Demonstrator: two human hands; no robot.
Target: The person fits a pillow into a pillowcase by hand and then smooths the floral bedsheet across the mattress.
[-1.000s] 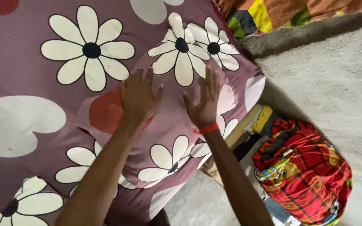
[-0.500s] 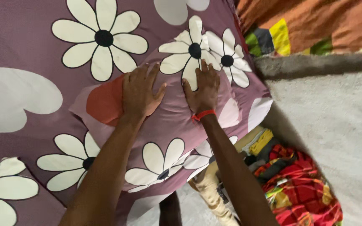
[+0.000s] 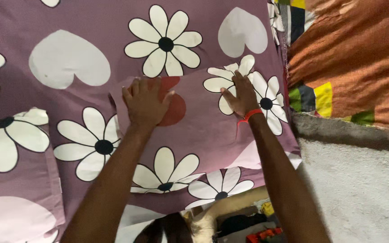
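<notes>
A pillow point(image 3: 199, 135) in a mauve case printed with white daisies and a red heart lies on a bed sheet point(image 3: 68, 27) of the same print. My left hand point(image 3: 144, 103) is pressed flat on the pillow's upper left part, over the red heart, fingers spread. My right hand point(image 3: 241, 95), with a red band at the wrist, lies flat on the pillow's upper right corner, on a daisy. Neither hand grips anything.
A second matching pillow point(image 3: 14, 180) lies at the left edge. An orange patchwork cloth point(image 3: 352, 58) hangs at the right above a grey ledge point(image 3: 352, 135) and a rough grey wall or floor point(image 3: 361, 193). Folded clothes point(image 3: 244, 225) sit below the bed's edge.
Both hands have slid the pillow further up the bed and moved wider apart. The view has shifted, so the red checked bundle has left the frame.
</notes>
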